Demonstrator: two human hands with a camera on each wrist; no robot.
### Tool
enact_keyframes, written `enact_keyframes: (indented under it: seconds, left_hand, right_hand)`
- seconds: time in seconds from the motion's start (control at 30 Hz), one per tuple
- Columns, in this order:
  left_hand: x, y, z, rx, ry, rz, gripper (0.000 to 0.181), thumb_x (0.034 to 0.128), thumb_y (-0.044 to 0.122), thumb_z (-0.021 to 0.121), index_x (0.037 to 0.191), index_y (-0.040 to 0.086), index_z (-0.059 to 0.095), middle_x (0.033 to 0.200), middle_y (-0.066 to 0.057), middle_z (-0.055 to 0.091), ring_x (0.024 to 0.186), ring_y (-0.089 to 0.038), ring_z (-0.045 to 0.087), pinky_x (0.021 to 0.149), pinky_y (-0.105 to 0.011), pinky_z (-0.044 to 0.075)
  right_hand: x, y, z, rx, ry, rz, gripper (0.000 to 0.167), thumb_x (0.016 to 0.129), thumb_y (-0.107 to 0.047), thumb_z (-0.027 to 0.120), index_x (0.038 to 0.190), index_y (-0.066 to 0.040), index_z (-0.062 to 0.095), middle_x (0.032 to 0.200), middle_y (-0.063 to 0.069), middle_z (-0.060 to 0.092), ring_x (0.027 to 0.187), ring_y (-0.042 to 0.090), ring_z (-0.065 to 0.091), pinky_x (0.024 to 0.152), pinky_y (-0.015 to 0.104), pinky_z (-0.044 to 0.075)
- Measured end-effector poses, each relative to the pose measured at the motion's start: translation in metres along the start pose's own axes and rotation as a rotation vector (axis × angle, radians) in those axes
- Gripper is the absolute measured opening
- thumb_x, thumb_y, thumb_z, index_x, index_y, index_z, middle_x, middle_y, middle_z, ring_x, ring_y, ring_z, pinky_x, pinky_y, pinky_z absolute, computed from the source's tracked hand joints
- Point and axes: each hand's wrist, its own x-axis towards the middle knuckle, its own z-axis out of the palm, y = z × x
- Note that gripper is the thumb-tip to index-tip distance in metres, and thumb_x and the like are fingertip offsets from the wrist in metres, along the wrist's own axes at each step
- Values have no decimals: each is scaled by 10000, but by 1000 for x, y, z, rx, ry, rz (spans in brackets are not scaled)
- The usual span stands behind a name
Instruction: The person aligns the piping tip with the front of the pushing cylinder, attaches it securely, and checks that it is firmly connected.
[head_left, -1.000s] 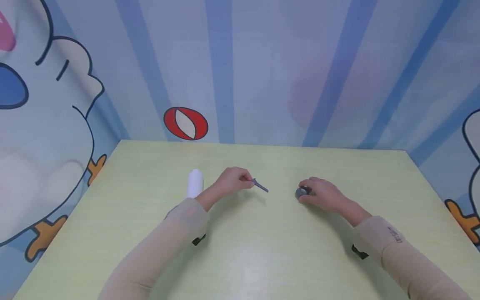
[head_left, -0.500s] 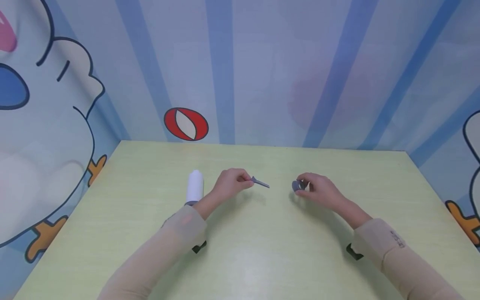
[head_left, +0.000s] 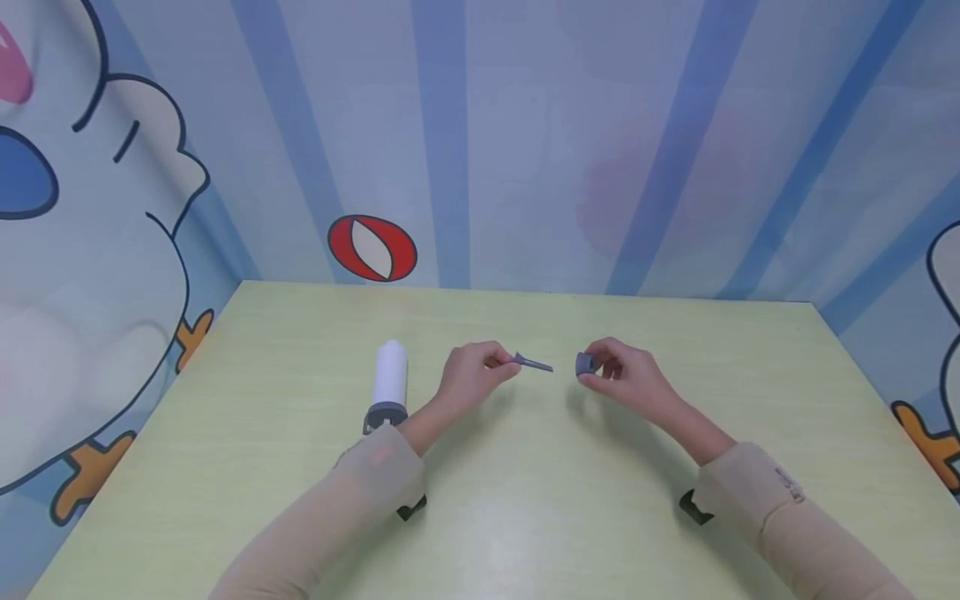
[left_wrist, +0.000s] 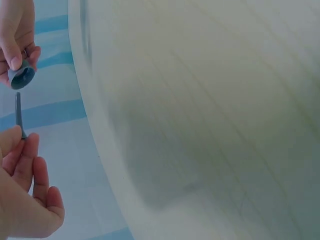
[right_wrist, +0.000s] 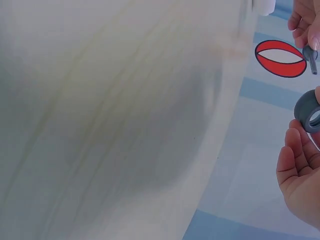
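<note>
My left hand (head_left: 471, 372) pinches a thin grey rod (head_left: 536, 363) by its flared end, between thumb and fingertips. The rod's narrow tip points right. My right hand (head_left: 630, 375) holds a short grey ring (head_left: 583, 364) at its rim, above the table. A small gap separates rod tip and ring. The ring's hollow opening shows in the left wrist view, where the rod (left_wrist: 18, 112) stands in line below it. In the right wrist view the ring (right_wrist: 303, 107) sits at the right edge, partly cut off.
A white cylinder (head_left: 390, 375) with a dark grey end lies or stands on the pale green table (head_left: 510, 500) beside my left forearm; the sleeve partly hides its near end. A printed wall cloth (head_left: 525, 150) borders the table's back and sides.
My right hand has moved left and slightly up with the ring, which has turned. My left hand has shifted a little right, and the rod lies closer to level. More of the white cylinder shows.
</note>
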Motion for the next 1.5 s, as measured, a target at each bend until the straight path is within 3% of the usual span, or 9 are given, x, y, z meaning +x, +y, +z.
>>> enact_keyframes:
  seconds: [0.3,0.6,0.87,1.1,1.5]
  left_hand:
    - [-3,2,11,-7,65,28,135,795,273,643,808,141,670,792,19,674,720,-112,592,585,-207,435]
    - [-7,5,16,-43,80,16,131,797,277,639,797,150,670,799,27,680,747,-108,595,617,-223,438]
    - [-9,5,19,-54,93,46,140,804,271,633,799,137,673,802,12,688,765,-129,608,634,-233,436]
    - [-11,6,22,-57,84,49,159,810,286,623,818,136,676,815,11,688,805,-138,603,702,-274,435]
    - [-12,3,26,-54,35,91,148,814,263,621,838,131,683,811,26,687,789,-117,598,667,-234,426]
  right_hand:
    - [-1,-11,7,86,9,-14,310,771,-198,675,1015,-39,569,805,69,600,663,140,482,574,216,414]
    - [0,-19,12,143,15,-36,318,761,-179,683,1027,-46,571,812,71,600,667,134,492,582,205,421]
    - [0,-24,18,169,9,-51,316,765,-184,680,1030,-51,569,829,79,603,663,128,492,578,215,419]
    - [2,-26,22,188,0,-60,307,768,-167,676,1027,-43,566,797,79,595,651,127,486,570,215,415]
    - [4,-29,30,205,-5,-85,294,774,-155,669,1025,-48,563,808,79,616,660,115,499,576,216,416]
